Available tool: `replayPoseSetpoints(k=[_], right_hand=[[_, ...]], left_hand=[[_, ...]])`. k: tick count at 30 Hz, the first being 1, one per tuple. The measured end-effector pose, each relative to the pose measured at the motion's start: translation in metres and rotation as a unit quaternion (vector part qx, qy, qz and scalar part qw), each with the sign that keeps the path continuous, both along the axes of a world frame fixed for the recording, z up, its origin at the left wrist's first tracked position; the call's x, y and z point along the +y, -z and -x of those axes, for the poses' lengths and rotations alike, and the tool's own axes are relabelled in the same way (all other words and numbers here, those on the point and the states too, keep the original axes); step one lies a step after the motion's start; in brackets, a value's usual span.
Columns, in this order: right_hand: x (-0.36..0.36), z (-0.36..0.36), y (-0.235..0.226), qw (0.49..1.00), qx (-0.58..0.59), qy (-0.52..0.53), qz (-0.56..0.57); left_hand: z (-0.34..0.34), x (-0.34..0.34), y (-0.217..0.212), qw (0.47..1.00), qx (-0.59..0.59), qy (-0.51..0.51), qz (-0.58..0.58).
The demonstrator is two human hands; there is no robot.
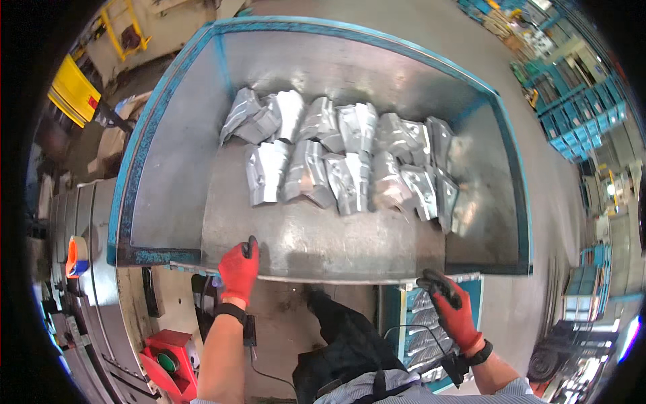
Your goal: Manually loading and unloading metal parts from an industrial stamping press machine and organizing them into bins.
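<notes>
A large metal bin [323, 250] with a blue rim stands in front of me. Inside it, silvery stamped metal parts [308, 174] lie in two rough rows toward the back. My left hand [240, 269], in a red glove with dark fingertips, is by the bin's low front edge on the left. Its fingers are mostly turned away from view, and no part shows in it. On the right, my right hand [452, 311], gloved the same way, hovers just outside that edge with fingers stretched out and nothing in it. Both hands are apart from the metal parts.
Below my right hand stands a blue-framed rack [398, 330] with several similar parts. A red box [168, 363] sits low on the left, beside a metal-topped bench [101, 269] carrying a roll of orange tape [75, 257]. Blue crates [572, 124] are stacked far right.
</notes>
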State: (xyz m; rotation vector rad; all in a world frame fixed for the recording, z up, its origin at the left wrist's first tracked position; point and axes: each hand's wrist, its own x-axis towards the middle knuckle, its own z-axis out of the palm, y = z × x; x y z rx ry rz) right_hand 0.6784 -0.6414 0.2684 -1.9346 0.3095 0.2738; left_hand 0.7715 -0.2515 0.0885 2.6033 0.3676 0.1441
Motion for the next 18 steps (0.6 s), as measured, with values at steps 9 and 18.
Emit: replayPoseSetpoints(k=[9, 18], right_hand=[[0.039, -0.177, 0.156, 0.856, 0.314, 0.063, -0.406], [0.173, -0.249, 0.253, 0.647, 0.408, 0.296, -0.572]], left_hand=[[-0.008, 0.005, 0.014, 0.996, 0.022, 0.005, -0.087], [-0.02, 0.002, -0.001, 0.99, 0.119, 0.037, -0.061]])
